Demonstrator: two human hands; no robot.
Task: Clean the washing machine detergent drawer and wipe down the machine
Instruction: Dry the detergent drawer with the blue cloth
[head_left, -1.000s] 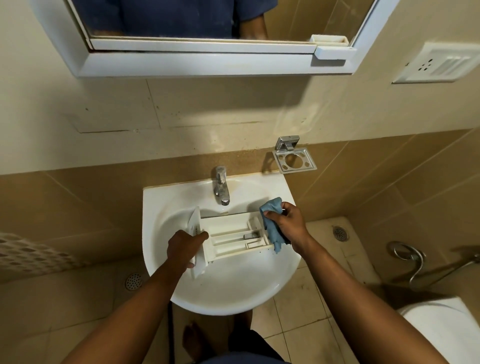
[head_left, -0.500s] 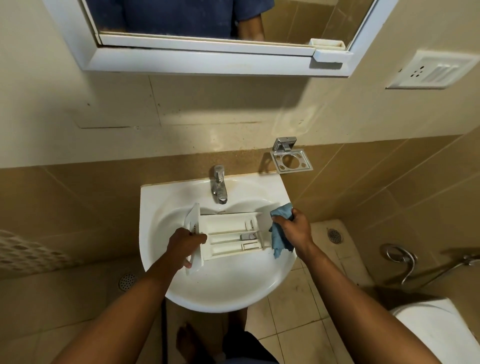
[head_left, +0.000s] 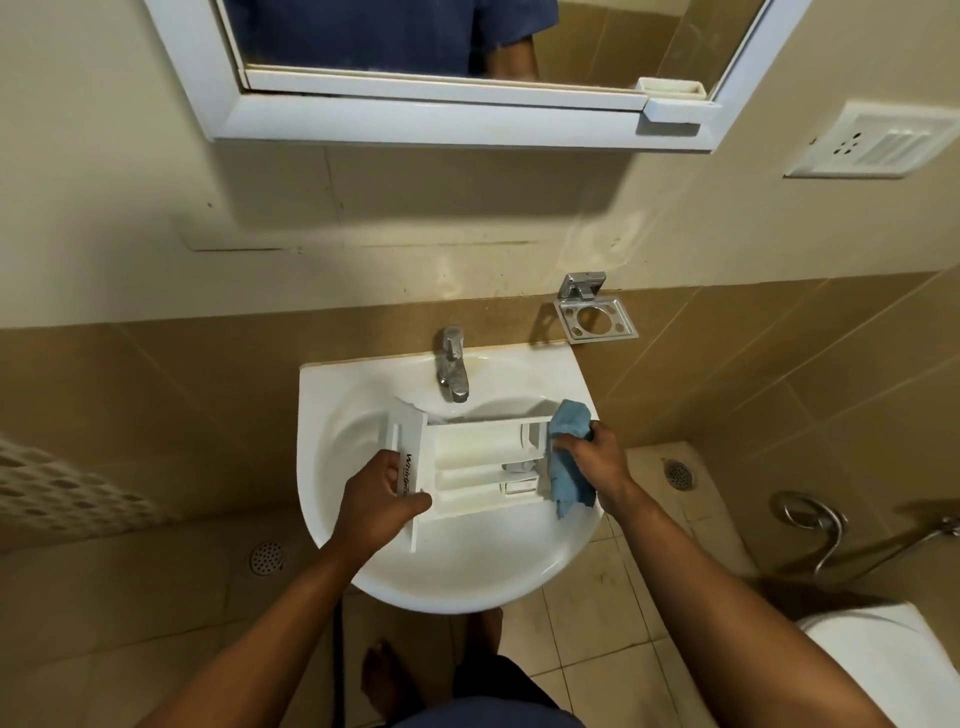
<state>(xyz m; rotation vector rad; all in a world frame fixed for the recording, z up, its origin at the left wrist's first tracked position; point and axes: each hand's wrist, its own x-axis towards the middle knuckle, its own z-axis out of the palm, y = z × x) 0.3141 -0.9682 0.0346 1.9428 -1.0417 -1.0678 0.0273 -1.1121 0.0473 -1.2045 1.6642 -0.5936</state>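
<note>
We are noting the white detergent drawer (head_left: 478, 467) lying across the bowl of the white sink (head_left: 467, 582), below the chrome tap (head_left: 452, 371). Its compartments are facing up and its front panel, bearing printed lettering, is pointing to the left. We cannot tell whether the drawer is resting on the sink or being held clear of it.

The left hand (head_left: 382, 499) is gripping the front panel, with the fingers curled round its near edge and the thumb lying across the lettered face. The right hand (head_left: 597, 462) is clenching a bunched blue cloth (head_left: 569, 467) and pressing it against the drawer's right end; part of the cloth is sticking up above the fist and part is hanging below it, over the drawer's corner.

We are also recording a chrome soap holder (head_left: 595, 319) fixed to the tiled wall just right of the tap, a white-framed mirror (head_left: 415, 119) above the sink, a white socket plate (head_left: 872, 148) on the wall at upper right, a floor drain (head_left: 678, 474) near the right forearm, and a white toilet (head_left: 883, 665) at lower right.
</note>
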